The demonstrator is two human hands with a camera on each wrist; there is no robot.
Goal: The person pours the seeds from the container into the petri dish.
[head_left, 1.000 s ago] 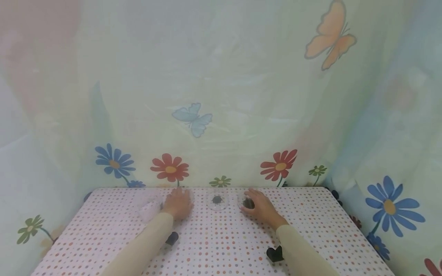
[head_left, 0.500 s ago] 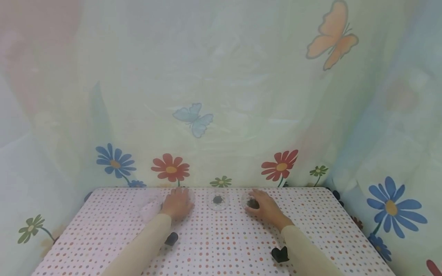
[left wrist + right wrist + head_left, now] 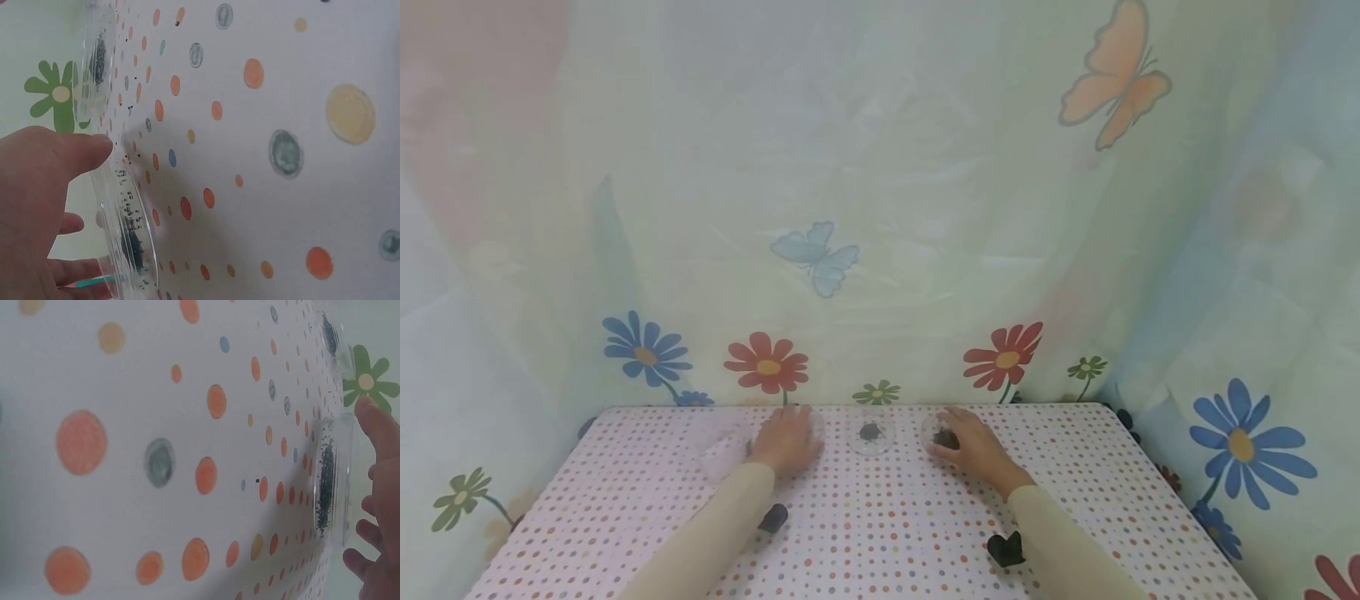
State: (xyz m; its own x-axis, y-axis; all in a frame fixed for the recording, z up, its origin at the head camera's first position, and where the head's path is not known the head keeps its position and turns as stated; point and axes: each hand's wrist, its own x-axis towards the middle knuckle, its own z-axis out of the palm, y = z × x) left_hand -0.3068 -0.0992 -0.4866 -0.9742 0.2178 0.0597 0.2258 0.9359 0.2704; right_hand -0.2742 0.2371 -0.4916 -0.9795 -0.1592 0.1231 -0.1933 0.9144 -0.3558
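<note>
Three clear petri dishes with dark granules lie along the back of the dotted table. My left hand (image 3: pixel 784 442) grips the left petri dish (image 3: pixel 128 231), thumb at one side of its rim and fingers at the other; in the head view the hand covers most of it. My right hand (image 3: pixel 973 450) curves its thumb and fingers round the right petri dish (image 3: pixel 331 481). Whether every fingertip touches the rim is hard to tell. Between the hands sits the middle petri dish (image 3: pixel 870 433), untouched.
Left of the left hand lies a crumpled-looking clear plastic item (image 3: pixel 722 450). The table (image 3: pixel 880 533) meets a flower-printed curtain (image 3: pixel 880 317) at its back edge. Black heart-shaped pieces (image 3: pixel 1006 549) show beside both sleeves. A few dark specks dot the tabletop.
My right hand and its petri dish have shifted slightly to the right, away from the middle dish, since a second ago. My left hand stays nearly still.
</note>
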